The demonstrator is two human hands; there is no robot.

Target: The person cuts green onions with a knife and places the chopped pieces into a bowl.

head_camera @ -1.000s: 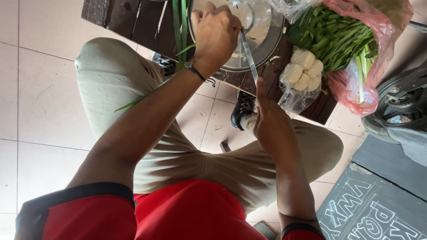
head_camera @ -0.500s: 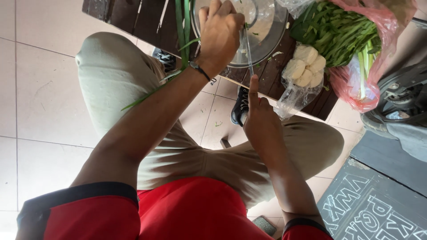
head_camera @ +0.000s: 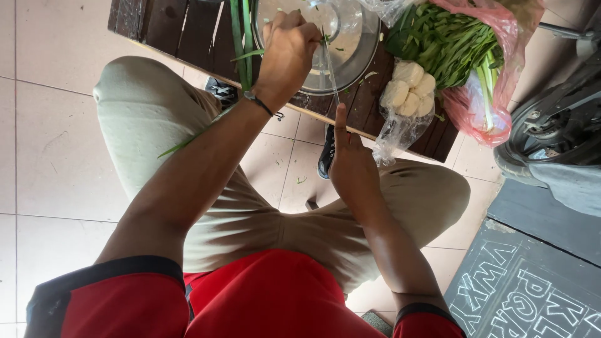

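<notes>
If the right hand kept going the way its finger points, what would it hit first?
The right hand grips a knife, forefinger along the blade, pointing up toward the round metal bowl on the dark wooden table. The bowl's rim probably comes first, though depth is hard to judge.

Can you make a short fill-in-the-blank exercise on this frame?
1. The left hand holds long ____ stalks over the metal bowl.
2. The right hand holds a ____ with its blade pointing toward the bowl.
3. The leafy greens lie in a ____ plastic bag.

Missing words: green; knife; pink
</notes>
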